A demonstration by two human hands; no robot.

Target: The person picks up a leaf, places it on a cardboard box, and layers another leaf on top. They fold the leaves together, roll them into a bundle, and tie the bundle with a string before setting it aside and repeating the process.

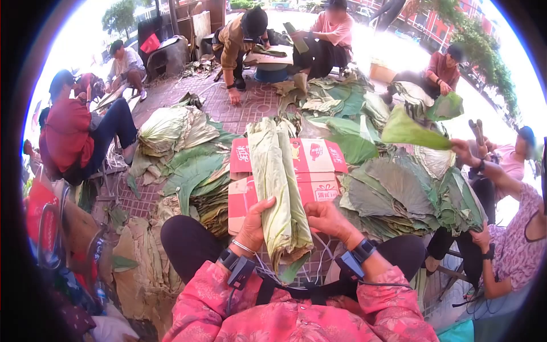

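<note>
Right in the middle lies a red cardboard box (pixel 319 157), pressed flat on the brick ground (pixel 245 105), and everything else sits around it. To the left of the box a person in a red jacket (pixel 65 137) sits low, and between that person and the box there are heaps of big green leaves (pixel 188 165). These heaps spread almost to the box's left edge, so there is little bare ground on that side. On the box, running from its far edge down to the person's lap, lies a long folded bundle of leaves (pixel 276 188). It seems to rest there so the flat card keeps it straight and off the dirt. The left hand (pixel 253 225) curls around the near end of the bundle, fingers bent and thumb on top, holding it tight. The right hand (pixel 327 219) presses the same end from the other side, its fingers bent against the leaves, so both hands keep the roll from opening. The near end hangs just past the box's near edge, over the knees. To the right of the box a thick stack of flat leaves (pixel 399 194) sits close by. Beyond it a neighbour's hand (pixel 462 151) lifts one green leaf (pixel 413 132). Behind the box, more people sit working, with some open brick ground between.
</note>
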